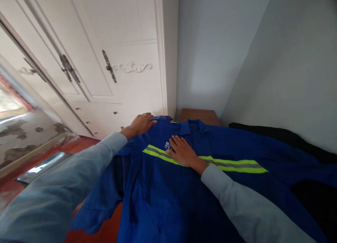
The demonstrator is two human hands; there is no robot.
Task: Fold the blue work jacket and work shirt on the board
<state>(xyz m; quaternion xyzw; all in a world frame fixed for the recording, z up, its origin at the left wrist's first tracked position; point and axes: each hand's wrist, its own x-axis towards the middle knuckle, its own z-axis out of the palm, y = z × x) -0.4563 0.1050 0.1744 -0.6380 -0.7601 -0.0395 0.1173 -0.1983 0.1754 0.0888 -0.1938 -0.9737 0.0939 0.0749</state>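
A blue work garment with a collar (160,197) lies spread out in front of me, front side up. A yellow-green and grey reflective band (238,166) crosses its chest, with small white lettering (167,145) above the band on the left. My left hand (142,124) rests on the shoulder at the left, its fingers extended and the thumb apart. Flat on the chest, beside the lettering and partly over the band, lies my right hand (181,152) with its fingers outstretched. One sleeve (101,201) hangs down at the left; the other side stretches away to the right.
A white wardrobe (139,95) with metal handles stands beyond the garment. A brown wooden piece (201,116) sits in the corner by the grey wall (210,50). Black material (284,133) lies behind the garment at right. The floor (109,229) at left is red.
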